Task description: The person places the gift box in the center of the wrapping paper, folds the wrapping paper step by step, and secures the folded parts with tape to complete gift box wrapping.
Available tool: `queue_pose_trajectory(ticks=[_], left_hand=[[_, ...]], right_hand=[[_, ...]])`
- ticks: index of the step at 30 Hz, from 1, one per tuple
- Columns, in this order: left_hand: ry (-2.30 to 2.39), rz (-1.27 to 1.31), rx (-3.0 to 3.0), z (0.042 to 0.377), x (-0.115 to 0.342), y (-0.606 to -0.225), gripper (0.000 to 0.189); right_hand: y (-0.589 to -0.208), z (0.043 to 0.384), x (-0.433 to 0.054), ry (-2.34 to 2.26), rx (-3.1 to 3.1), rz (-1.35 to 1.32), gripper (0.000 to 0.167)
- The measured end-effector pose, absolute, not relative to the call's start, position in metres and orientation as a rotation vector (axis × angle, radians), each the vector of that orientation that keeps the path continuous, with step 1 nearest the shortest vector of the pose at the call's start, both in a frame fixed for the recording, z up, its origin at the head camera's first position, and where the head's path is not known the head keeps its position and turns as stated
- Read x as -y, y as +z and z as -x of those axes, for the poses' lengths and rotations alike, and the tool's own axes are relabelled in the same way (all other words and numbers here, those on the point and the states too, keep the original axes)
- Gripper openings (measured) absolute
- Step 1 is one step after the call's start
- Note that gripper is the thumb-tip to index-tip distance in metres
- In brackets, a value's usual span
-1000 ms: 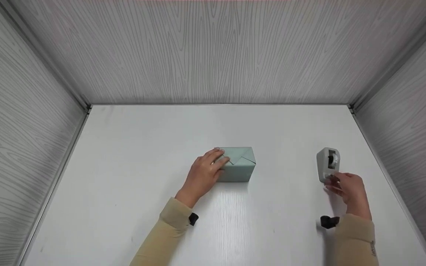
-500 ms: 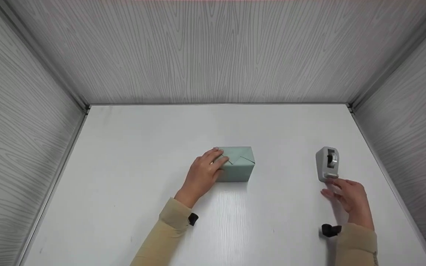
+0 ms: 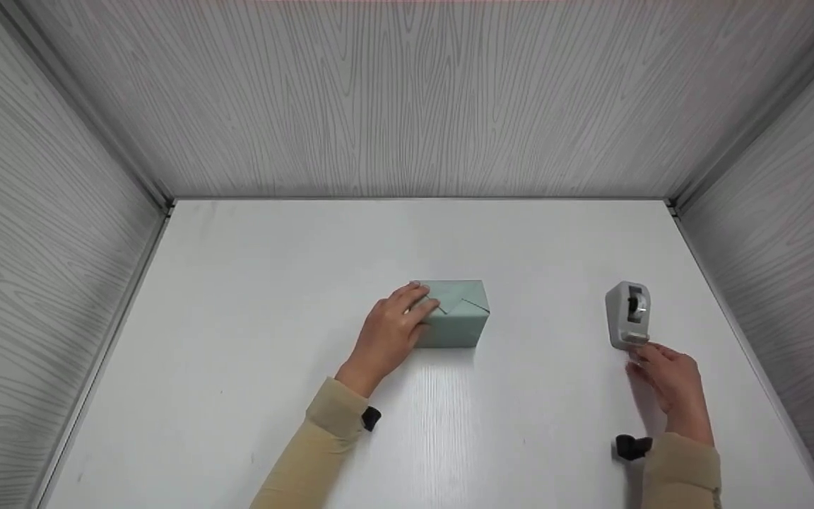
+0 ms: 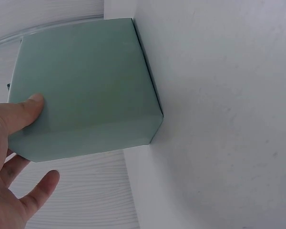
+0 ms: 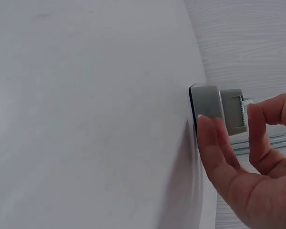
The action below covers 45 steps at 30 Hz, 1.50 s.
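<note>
A box wrapped in pale green paper [image 3: 453, 330] sits on the white table, its folded paper flaps facing up. My left hand [image 3: 387, 334] holds its left end, fingertips on top; in the left wrist view the thumb [image 4: 26, 112] presses one side of the box [image 4: 86, 86]. To the right stands a grey tape dispenser [image 3: 619, 314] with a roll of clear tape [image 3: 636, 306]. At its near end is my right hand [image 3: 674, 382]. The right wrist view shows thumb and forefinger pinching the short tape end [image 5: 248, 101] by the toothed cutter [image 5: 242, 112], other fingers near the dispenser's front.
Grey wood-grain panels [image 3: 407, 99] enclose the white table [image 3: 294, 247] at the back and both sides. A small black wrist camera [image 3: 633, 447] juts from the right sleeve [image 3: 681, 466], and another black piece [image 3: 371, 418] from the left cuff.
My right hand has drawn back slightly from the dispenser's front, its fingers parting and then closing on the tape end. The left hand, box and dispenser have stayed in place.
</note>
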<state>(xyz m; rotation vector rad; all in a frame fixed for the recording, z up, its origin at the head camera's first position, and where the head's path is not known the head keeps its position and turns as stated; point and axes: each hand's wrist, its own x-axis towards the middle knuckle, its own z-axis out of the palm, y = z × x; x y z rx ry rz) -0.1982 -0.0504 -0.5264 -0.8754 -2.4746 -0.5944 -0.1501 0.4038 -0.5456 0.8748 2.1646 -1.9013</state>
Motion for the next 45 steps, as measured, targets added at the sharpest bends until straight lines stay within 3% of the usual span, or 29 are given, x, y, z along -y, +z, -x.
queue_pose_trajectory(ticks=[7, 25, 35, 40, 45], left_hand=[[-0.582, 0.873, 2.478, 0.197, 0.050, -0.527, 0.041], [-0.585, 0.878, 2.475, 0.199, 0.049, -0.528, 0.040], [-0.588, 0.871, 2.482, 0.198, 0.050, -0.527, 0.040], [-0.579, 0.865, 2.474, 0.198, 0.050, -0.527, 0.042], [-0.566, 0.868, 2.474, 0.198, 0.050, -0.526, 0.042]], right_hand=[[-0.549, 0.150, -0.406, -1.699, -2.325, -0.995, 0.059], [-0.538, 0.155, -0.401, -1.116, -2.711, -0.899, 0.039], [-0.530, 0.146, -0.391, -1.161, -2.637, -0.785, 0.054], [-0.528, 0.147, -0.366, -1.284, -2.594, -0.661, 0.064], [-0.529, 0.149, -0.331, -1.322, -2.617, -0.462, 0.063]])
